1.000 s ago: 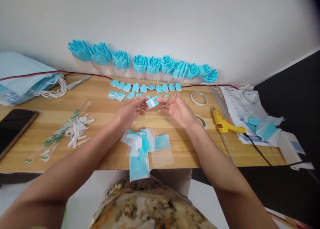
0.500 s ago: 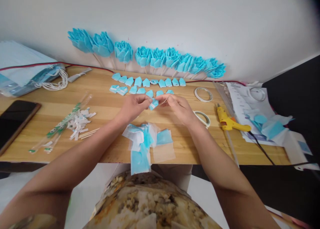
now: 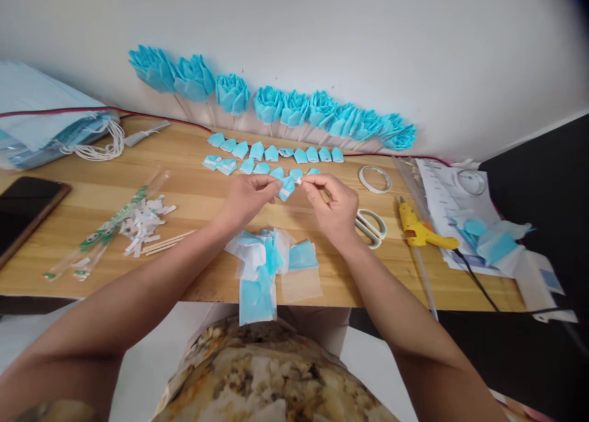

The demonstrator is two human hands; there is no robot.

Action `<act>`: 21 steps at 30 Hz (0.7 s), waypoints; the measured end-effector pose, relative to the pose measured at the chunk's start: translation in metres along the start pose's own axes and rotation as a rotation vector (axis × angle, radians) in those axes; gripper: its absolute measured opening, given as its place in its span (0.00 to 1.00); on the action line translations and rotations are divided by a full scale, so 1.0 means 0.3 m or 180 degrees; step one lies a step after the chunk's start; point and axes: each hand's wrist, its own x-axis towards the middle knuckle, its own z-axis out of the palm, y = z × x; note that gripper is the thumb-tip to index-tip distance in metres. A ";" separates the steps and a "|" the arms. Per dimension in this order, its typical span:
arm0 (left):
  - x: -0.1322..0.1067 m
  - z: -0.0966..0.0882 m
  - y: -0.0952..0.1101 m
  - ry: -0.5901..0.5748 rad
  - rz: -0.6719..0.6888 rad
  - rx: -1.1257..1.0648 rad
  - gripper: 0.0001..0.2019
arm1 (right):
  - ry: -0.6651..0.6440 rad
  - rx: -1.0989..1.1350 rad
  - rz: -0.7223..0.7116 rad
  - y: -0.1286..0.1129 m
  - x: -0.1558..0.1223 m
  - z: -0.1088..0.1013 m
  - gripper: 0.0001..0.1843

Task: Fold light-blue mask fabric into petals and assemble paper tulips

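Note:
My left hand (image 3: 254, 195) pinches a small folded blue fabric petal (image 3: 286, 190) by its left side; a white strip shows across the petal. Just to the right, my right hand (image 3: 332, 202) has thumb and forefinger closed on a tiny white scrap (image 3: 298, 181), which looks like a piece of tape backing. Behind the hands lie two rows of folded blue petals (image 3: 256, 151), a couple of them with white strips. Closer to my body is a loose pile of cut blue and white mask fabric (image 3: 257, 293), partly over the table's front edge.
Blue fabric flowers (image 3: 232, 95) on sticks lean along the wall. To the right are a tape roll (image 3: 375, 169), scissors (image 3: 381, 224) and a yellow glue gun (image 3: 421, 229). Leftward lie white paper scraps (image 3: 142, 226), wooden sticks (image 3: 168, 243) and a phone (image 3: 27, 210).
My right hand has drawn away to the right from the petal, now with a small white scrap between its fingertips. The scissors' handles show more fully. My left hand keeps its hold.

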 end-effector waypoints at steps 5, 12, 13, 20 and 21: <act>-0.007 0.005 0.011 0.0005 0.0007 -0.0121 0.09 | 0.0048 0.0100 0.0022 -0.012 -0.009 0.008 0.08; -0.013 0.005 0.024 0.0095 0.0019 -0.0206 0.10 | 0.0076 0.0238 -0.0138 -0.012 -0.008 0.012 0.07; -0.013 0.005 0.025 0.0098 0.0006 -0.0212 0.10 | 0.0065 0.0206 -0.0137 -0.012 -0.009 0.011 0.07; -0.008 0.006 0.012 0.0103 0.0048 -0.0285 0.10 | 0.0305 0.0467 0.0415 -0.009 -0.015 0.008 0.14; -0.007 0.006 0.010 0.0102 0.0047 -0.0272 0.10 | 0.0265 0.0543 0.0518 -0.008 -0.014 0.008 0.14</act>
